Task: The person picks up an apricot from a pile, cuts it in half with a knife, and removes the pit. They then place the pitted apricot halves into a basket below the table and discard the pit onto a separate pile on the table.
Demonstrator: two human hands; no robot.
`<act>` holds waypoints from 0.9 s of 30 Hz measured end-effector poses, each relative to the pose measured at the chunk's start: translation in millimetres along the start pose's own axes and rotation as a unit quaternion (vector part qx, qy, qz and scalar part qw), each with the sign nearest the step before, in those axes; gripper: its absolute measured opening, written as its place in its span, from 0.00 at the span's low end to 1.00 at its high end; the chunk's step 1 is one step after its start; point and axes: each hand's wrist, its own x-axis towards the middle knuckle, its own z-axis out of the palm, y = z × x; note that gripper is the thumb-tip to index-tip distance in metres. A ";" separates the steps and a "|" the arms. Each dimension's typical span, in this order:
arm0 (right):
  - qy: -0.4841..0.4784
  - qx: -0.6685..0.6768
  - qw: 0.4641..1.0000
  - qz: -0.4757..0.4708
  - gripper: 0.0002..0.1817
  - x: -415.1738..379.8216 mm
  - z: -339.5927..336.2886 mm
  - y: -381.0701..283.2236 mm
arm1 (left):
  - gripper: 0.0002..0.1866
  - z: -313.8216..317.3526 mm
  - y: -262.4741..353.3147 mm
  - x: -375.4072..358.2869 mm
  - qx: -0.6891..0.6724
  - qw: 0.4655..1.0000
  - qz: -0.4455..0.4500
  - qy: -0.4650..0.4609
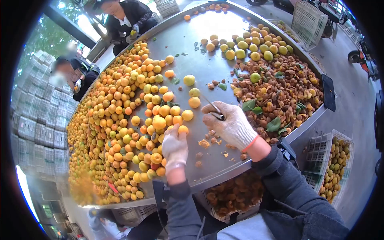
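My left hand (175, 148), in a white knit glove, is at the edge of a big heap of orange and yellow apricots (116, 108). Its fingertips are bent against one apricot (183, 130). My right hand (231, 124), gloved too, is closed around a small knife (213, 107). The thin blade points up and left, toward a few loose apricots (194, 102); most of the handle is hidden in my fist. Below that hand, pits and torn bits of fruit (204, 143) lie on the metal table (200, 170).
Brown pits and fruit scraps with leaves (280, 92) are piled at the right, with greener apricots (260, 42) behind. A phone-like black slab (329, 93) sits on the rim. Crates of fruit (335, 168) stand below right. Two people (128, 20) work along the far left side.
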 end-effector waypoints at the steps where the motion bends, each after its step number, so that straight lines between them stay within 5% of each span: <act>1: 0.000 -0.003 1.000 -0.020 0.13 0.3 0.5 2.3 | 0.16 9.6 0.1 9.3 0.125 0.991 0.040 -0.010; 6: -0.010 0.023 0.999 -0.036 0.12 -0.7 -4.3 2.5 | 0.20 26.3 -1.8 17.3 0.245 0.965 0.085 -0.026; 7: -0.014 0.046 0.999 -0.008 0.12 -1.3 -5.5 1.5 | 0.20 20.3 0.3 14.4 0.011 0.998 -0.020 -0.060; 8: -0.014 0.050 0.999 -0.008 0.12 -2.0 -7.1 -0.7 | 0.20 13.5 -1.4 9.6 -0.224 0.962 -0.127 -0.090; 9: -0.036 0.053 0.998 0.020 0.12 -3.0 -8.1 -3.6 | 0.21 3.3 -10.6 -0.5 -0.452 0.860 -0.194 -0.133; 10: -0.061 0.055 0.995 0.048 0.11 -4.1 -6.7 -4.9 | 0.21 -3.0 -9.6 -11.6 -0.449 0.862 -0.197 -0.128; 12: -0.095 0.050 0.994 0.036 0.11 -8.8 1.9 -2.0 | 0.25 -14.4 -1.8 -35.2 -0.739 0.656 -0.122 -0.097; 18: -0.200 -0.057 0.978 0.018 0.09 -34.1 39.1 17.6 | 0.24 -33.2 1.2 -69.2 -0.780 0.615 -0.096 -0.064; 23: -0.198 -0.183 0.960 -0.070 0.10 -43.5 55.8 25.7 | 0.23 -28.0 -9.8 -70.9 -0.846 0.521 -0.090 -0.067; 27: -0.200 -0.204 0.954 -0.093 0.11 -42.4 63.7 21.3 | 0.24 -33.2 -5.2 -74.9 -0.834 0.543 -0.091 -0.037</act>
